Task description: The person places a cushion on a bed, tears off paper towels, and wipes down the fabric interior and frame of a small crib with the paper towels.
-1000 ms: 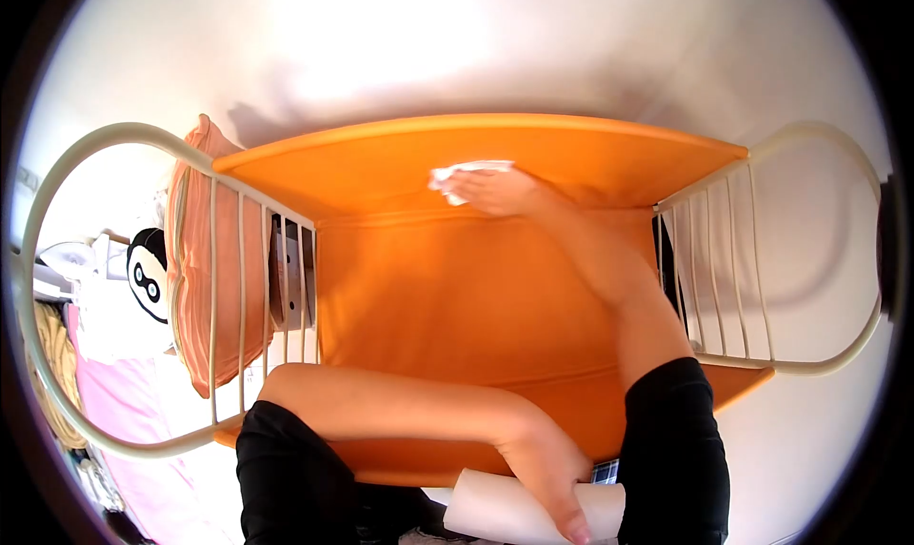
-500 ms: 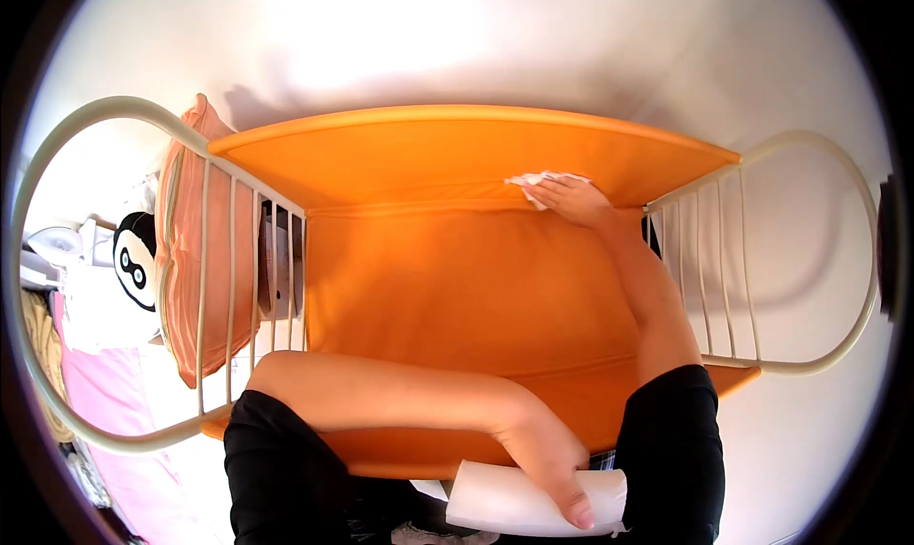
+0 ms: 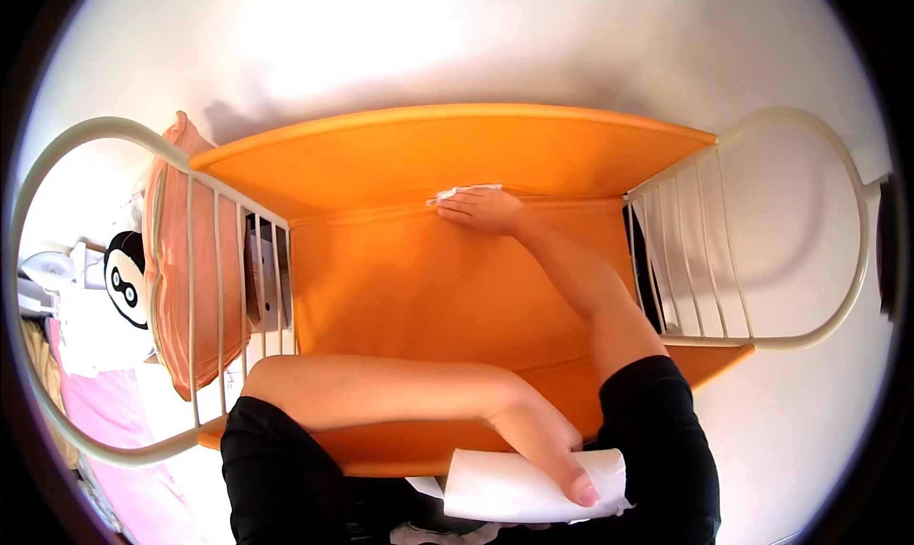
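Note:
My right hand [image 3: 484,210] presses a crumpled white paper towel [image 3: 471,190] against the crease where the back panel of an orange fabric rack [image 3: 447,288] meets its bottom. The fingers lie over the towel and point left. My left hand [image 3: 552,459] is closed around a white paper towel roll [image 3: 490,485], thumb on top, low in front of my body at the rack's near edge. My left forearm crosses over the front orange panel.
Cream metal end frames with thin bars stand at the left [image 3: 217,297] and right [image 3: 705,245]. Outside the left bars are a peach cushion [image 3: 195,288] and a black-and-white plush [image 3: 124,283]. A pink cloth [image 3: 119,421] lies lower left. A pale wall [image 3: 571,40] rises behind.
My right hand has slid left along the back crease with the paper towel. My left hand keeps its hold on the roll. The view has shifted slightly.

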Demonstrator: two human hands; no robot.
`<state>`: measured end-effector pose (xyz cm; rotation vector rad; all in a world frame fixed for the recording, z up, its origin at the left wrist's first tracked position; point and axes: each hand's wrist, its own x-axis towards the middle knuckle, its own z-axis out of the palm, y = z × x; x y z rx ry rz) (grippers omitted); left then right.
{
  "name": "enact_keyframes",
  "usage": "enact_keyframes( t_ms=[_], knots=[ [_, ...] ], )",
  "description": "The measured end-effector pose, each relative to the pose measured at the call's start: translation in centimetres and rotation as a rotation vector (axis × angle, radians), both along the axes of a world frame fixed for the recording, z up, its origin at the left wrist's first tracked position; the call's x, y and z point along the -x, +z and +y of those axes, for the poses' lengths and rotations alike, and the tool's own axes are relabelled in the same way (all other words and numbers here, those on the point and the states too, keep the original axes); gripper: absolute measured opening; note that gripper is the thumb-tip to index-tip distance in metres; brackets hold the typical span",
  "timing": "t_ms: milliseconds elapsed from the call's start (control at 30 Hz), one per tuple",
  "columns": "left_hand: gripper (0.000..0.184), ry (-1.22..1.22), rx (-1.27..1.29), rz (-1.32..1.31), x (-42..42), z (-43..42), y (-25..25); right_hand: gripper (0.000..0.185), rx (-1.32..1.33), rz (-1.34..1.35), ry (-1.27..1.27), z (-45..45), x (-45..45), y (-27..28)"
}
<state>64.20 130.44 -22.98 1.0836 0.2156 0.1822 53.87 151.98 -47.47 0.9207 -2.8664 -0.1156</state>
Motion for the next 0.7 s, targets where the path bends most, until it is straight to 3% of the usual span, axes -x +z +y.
enact_keyframes(
  t_ms=[33, 100, 200, 267, 333, 367, 433, 467, 500, 533, 567, 600, 633, 667, 700],
  knots=[
    [0.093, -0.009, -0.001, -0.001, 0.0, 0.0, 0.4, 0.042, -0.001, -0.001, -0.009, -0.1, -0.6, 0.7],
    [0.093, -0.080, -0.006, 0.020, 1.1, 0.3, 1.6, 0.044, -0.015, -0.293, -0.149, 0.2, -0.6, 2.8],
    [0.087, 0.026, -0.075, 0.073, 1.2, -0.4, 1.8, 0.042, 0.106, -0.227, -0.169, 2.8, -4.0, 4.1],
    [0.086, 0.001, -0.070, 0.094, 1.1, 0.0, 1.7, 0.041, 0.016, -0.251, -0.347, 6.7, -7.4, 2.0],
    [0.085, -0.035, -0.073, 0.130, 1.1, 0.5, 1.8, 0.038, 0.031, -0.411, -0.651, 8.5, -11.1, 4.8],
    [0.082, -0.051, -0.155, 0.175, 1.1, 0.7, 2.0, 0.038, 0.033, -0.403, -0.672, 9.7, -12.4, 5.7],
    [0.075, -0.086, -0.275, 0.226, 1.4, 0.8, 2.5, 0.034, -0.291, -0.200, -0.391, 11.4, -14.5, 7.1],
    [0.071, -0.110, -0.315, 0.230, 2.6, 1.2, 3.2, 0.034, -0.284, -0.199, -0.425, 10.9, -15.4, 8.2],
    [0.066, -0.113, -0.257, 0.260, 4.5, 2.0, 4.8, 0.032, 0.000, -0.096, -0.549, 10.0, -16.2, 9.9],
    [0.065, 0.005, -0.296, 0.288, 6.9, 2.4, 6.0, 0.030, 0.280, 0.018, -0.663, 9.3, -16.7, 11.7],
    [0.056, 0.374, -0.309, 0.227, 9.3, 1.6, 4.7, 0.029, 0.454, -0.012, -0.854, 9.0, -16.4, 13.4],
    [0.053, 0.621, -0.254, 0.324, 11.7, 1.3, 6.6, 0.029, 0.450, -0.001, -0.880, 9.5, -16.2, 14.3],
    [0.051, 0.922, -0.399, 0.294, 13.4, 1.3, 5.7, 0.029, 0.568, 0.125, -1.153, 10.0, -16.0, 15.1],
    [0.050, 1.075, -0.449, 0.858, 15.0, 1.1, 6.9, 0.030, 0.688, 0.262, -1.420, 10.5, -15.7, 15.8],
    [0.048, 1.263, -0.818, 0.924, 16.2, 1.7, 6.6, 0.026, 0.761, 0.412, -1.525, 11.3, -15.5, 16.7]
  ],
)
